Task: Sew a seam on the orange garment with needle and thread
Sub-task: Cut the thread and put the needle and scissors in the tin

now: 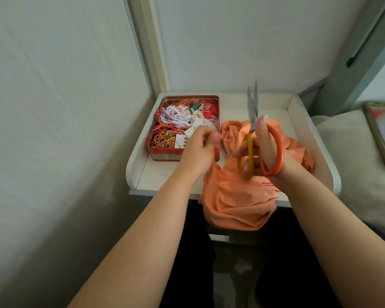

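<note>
The orange garment [236,196] lies crumpled on a small white table [147,170] and hangs over its front edge. My right hand [260,150] holds scissors [252,112] with one orange and one yellow handle loop, blades slightly parted and pointing away from me above the garment. My left hand [200,150] is closed, pinching an edge of the garment just in front of the tin. No needle or single thread is clear enough to make out.
A red tin [162,155] full of tangled coloured threads and paper cards sits at the table's back left. The table has raised rims and stands in a wall corner. A bed with a framed object [382,134] is to the right. Dark-clothed legs are below.
</note>
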Available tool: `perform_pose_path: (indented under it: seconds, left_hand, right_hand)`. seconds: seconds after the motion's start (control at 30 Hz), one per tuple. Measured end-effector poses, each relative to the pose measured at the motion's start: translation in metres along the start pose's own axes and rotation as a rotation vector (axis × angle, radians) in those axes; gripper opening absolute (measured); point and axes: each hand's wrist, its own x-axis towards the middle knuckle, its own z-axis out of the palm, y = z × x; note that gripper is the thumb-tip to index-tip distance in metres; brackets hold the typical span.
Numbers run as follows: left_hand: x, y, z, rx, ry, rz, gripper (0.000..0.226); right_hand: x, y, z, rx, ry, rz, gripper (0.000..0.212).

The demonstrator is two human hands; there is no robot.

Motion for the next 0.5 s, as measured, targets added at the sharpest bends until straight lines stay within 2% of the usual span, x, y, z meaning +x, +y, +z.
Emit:
perform_pose_path:
  seconds: [0.1, 0.17, 0.23, 0.27, 0.4, 0.5]
  left_hand:
    - [0.018, 0.002, 0.020, 0.248, -0.132, 0.106, 0.013]
    - [0.028, -0.006, 0.018, 0.414, -0.117, 0.138, 0.013]
    - [0.029, -0.011, 0.002, 0.494, -0.077, 0.096, 0.011]
    - [0.027, -0.014, -0.009, 0.527, -0.071, 0.075, 0.013]
    - [0.011, -0.020, -0.055, 0.752, -0.142, -0.043, 0.024]
    - [-0.001, -0.037, -0.085, 0.910, -0.183, -0.231, 0.033]
  right_hand:
    - [0.010, -0.004, -0.017, -0.092, 0.148, 0.023, 0.038]
    - [0.021, 0.005, -0.030, -0.236, 0.177, 0.118, 0.041]
    - [0.021, 0.005, -0.031, -0.344, 0.164, 0.204, 0.064]
    - [0.019, 0.000, -0.027, -0.400, 0.163, 0.213, 0.068]
    - [0.028, -0.014, 0.003, -0.662, 0.165, 0.139, 0.046]
    - [0.056, -0.027, 0.030, -0.758, 0.126, 0.046, 0.029]
